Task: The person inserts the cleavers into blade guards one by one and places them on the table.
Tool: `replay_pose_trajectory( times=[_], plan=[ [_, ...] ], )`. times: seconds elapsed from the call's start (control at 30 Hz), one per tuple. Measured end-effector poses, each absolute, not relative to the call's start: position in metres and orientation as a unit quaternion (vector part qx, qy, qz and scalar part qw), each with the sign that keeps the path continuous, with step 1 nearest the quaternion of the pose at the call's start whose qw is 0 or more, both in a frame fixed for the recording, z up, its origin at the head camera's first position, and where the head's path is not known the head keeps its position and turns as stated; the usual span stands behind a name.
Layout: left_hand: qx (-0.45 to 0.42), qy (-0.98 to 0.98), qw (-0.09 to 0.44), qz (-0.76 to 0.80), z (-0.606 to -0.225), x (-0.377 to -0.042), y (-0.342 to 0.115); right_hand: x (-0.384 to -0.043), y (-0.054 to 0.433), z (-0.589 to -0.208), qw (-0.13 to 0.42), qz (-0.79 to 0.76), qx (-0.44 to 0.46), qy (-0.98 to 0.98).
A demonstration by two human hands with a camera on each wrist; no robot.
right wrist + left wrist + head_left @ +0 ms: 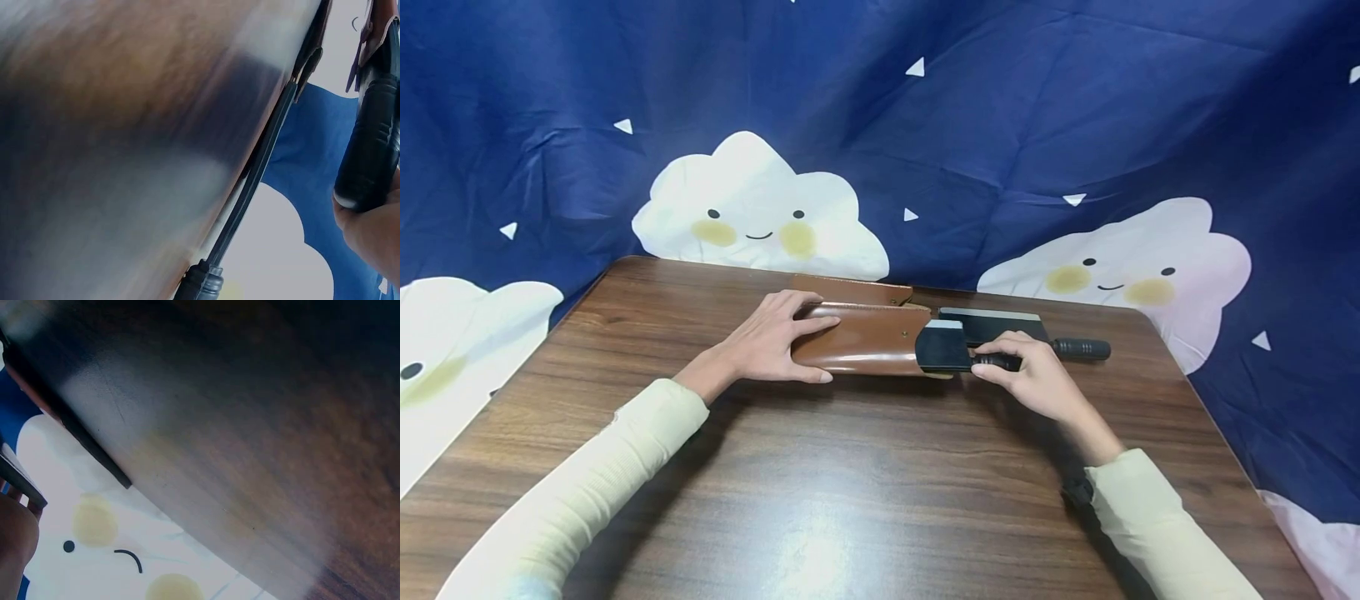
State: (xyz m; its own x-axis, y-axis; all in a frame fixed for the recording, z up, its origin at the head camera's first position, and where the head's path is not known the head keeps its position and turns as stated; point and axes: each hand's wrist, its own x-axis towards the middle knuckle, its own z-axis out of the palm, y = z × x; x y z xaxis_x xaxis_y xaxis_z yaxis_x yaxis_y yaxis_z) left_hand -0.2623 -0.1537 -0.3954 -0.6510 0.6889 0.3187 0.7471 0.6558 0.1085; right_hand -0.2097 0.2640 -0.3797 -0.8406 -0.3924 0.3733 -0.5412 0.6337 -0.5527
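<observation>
A brown leather sheath [872, 342] lies crosswise in front of me in the head view. My left hand [775, 337] holds its left end, thumb along the near edge and fingers across the top. From the sheath's right mouth juts a cleaver-like tool [943, 346] with a broad black blade, pale upper edge and ridged black handle. My right hand [1026, 367] grips that handle [369, 150]. Most of the blade is hidden inside the sheath. In the left wrist view, only part of the left hand [15, 544] shows, at the left edge.
Just behind lies a second brown sheath [853, 290]. A second black-bladed tool [1000, 325] with a pale edge lies right of it, its ridged handle [1081, 348] pointing right. All are near the far edge of the wooden table [865, 475]. A blue cloud-patterned cloth [962, 150] hangs behind.
</observation>
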Motion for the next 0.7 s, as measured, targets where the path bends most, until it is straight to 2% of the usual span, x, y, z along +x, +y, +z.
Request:
replay_pose_trajectory(
  times=[0.7],
  plan=[
    [-0.416,-0.89,0.145,-0.119,-0.39,-0.265,-0.146,-0.21,0.247,-0.373,0.118,0.337,0.278,-0.892]
  ],
)
